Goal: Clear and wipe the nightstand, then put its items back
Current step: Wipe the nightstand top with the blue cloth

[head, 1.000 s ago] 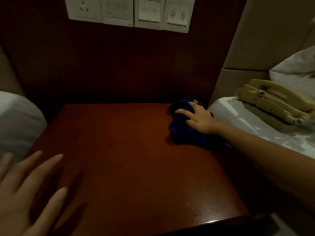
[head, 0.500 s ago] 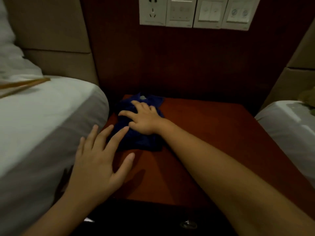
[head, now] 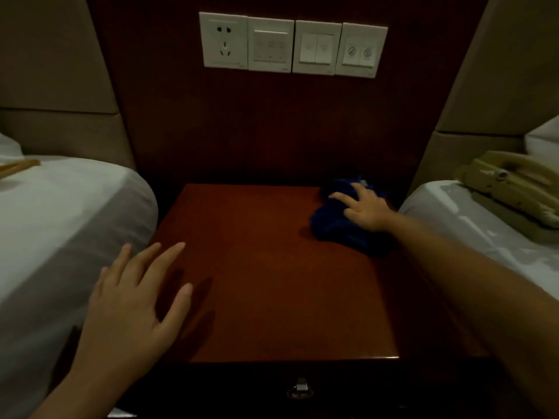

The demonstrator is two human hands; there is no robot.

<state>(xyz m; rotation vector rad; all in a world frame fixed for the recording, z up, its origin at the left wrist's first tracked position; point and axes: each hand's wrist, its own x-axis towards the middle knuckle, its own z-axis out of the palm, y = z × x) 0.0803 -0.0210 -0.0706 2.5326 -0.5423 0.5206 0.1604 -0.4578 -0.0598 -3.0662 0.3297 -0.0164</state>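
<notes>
The reddish-brown nightstand (head: 266, 267) fills the middle of the view, its top bare apart from a crumpled dark blue cloth (head: 335, 225) at the far right corner. My right hand (head: 364, 208) presses flat on that cloth, fingers spread over it. Over the front left corner hovers my left hand (head: 136, 300), fingers apart and holding nothing. A beige telephone (head: 508, 189) lies on the white bed to the right.
White beds flank the nightstand: one on the left (head: 60, 225) and one on the right (head: 472, 225). A row of wall sockets and switches (head: 292, 45) sits above. A drawer pull (head: 300, 388) shows on the dark front below.
My right hand has slid the cloth from the far left corner back across to the far right corner. The view has swung with it, so the telephone shows again.
</notes>
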